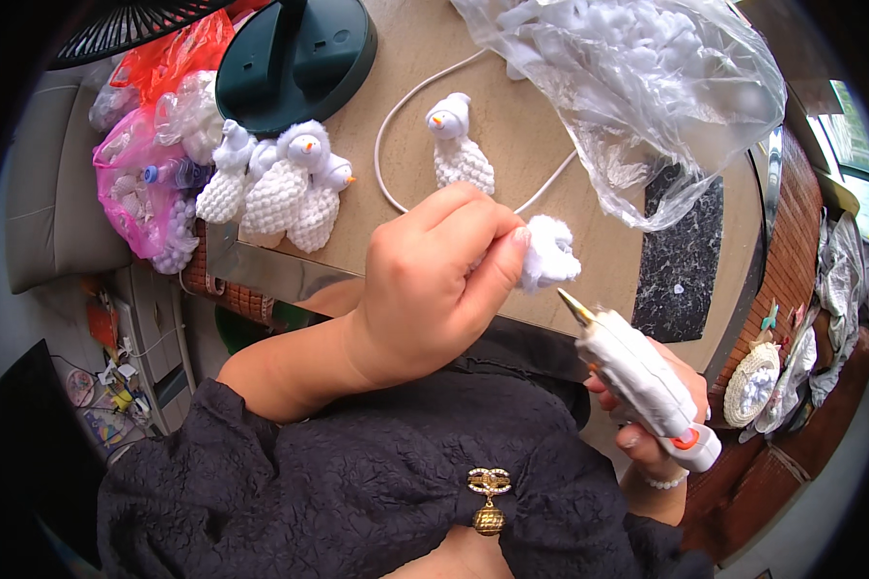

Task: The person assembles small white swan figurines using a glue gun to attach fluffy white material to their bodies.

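Between thumb and fingers, my left hand (442,275) pinches a small white fluffy fabric piece (550,253). Its far side faces right, and part of it is hidden by my fingers. My right hand (652,405) grips a white hot glue gun (641,376), whose metal nozzle points up and left, just below the fluffy piece and apart from it. Beyond my left hand lies one snowman doll (463,145) with a knobbly white yarn body and an orange nose. Several similar snowman dolls (286,184) sit together at the table's left edge.
A clear plastic bag (623,108) of white fluffy pieces covers the back right. The dark green round base (297,65) of a fan stands at the back left, beside pink and red bags (134,181). A white cable (387,130) loops across the table (398,87). A woven basket (749,383) lies far right.
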{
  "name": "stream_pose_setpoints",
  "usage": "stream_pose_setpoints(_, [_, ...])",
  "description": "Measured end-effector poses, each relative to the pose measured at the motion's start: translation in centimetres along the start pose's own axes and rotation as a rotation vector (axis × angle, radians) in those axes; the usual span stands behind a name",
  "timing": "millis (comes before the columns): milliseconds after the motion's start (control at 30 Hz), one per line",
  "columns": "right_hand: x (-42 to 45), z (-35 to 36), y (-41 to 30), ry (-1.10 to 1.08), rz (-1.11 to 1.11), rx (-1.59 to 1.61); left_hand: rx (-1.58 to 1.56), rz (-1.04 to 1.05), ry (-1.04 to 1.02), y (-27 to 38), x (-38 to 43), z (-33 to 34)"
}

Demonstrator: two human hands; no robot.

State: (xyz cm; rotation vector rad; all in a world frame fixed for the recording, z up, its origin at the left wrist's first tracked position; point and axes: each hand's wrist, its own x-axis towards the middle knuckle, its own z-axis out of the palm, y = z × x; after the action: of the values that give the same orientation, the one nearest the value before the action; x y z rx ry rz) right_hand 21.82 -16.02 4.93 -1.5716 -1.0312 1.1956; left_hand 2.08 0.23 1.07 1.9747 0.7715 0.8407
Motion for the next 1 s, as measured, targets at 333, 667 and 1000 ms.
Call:
stream_pose_setpoints(333, [2.1, 0.5, -1.0, -0.167, -0.277, -0.432, -0.073, -0.112, -0.044, -0.2, -0.2, -0.4])
stream_pose_setpoints(667, [2.1, 0.4, -0.7, -0.134, -0.216, -0.427, 0.011, 0.05, -0.033, -0.1, -0.2, -0.1])
stream_pose_setpoints(1000, [1.1, -0.2, -0.7, -0.05, 0.3, 0.087, 0.037, 0.147, -0.044, -0.2, -0.3, -0.4])
